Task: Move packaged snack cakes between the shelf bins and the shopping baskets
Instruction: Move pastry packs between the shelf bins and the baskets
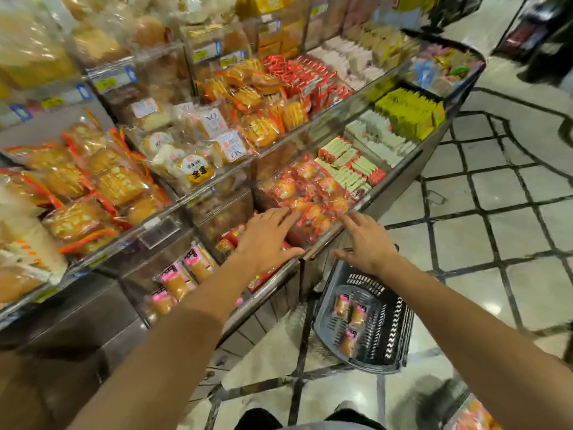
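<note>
Left hand (268, 235) and right hand (367, 243): fingers spread, holding nothing, over red-wrapped snack cakes (305, 193) in clear acrylic shelf bin (328, 240). Dark plastic shopping basket (366, 321) on floor below w/ pink-labelled cake packs (352, 318); green-white wafer packets (350, 166) adjacent.

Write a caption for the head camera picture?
Two open hands, left hand and right hand, reach toward red-wrapped snack cakes above a basket.

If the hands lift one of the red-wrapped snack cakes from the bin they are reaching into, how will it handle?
The red-wrapped snack cakes look like soft buns in glossy film, so probably light and squashy under a firm pinch. The shiny wrap may be slippery and crinkle. They lie loosely heaped, so neighbours may shift when the left hand or right hand pulls one out.
</note>
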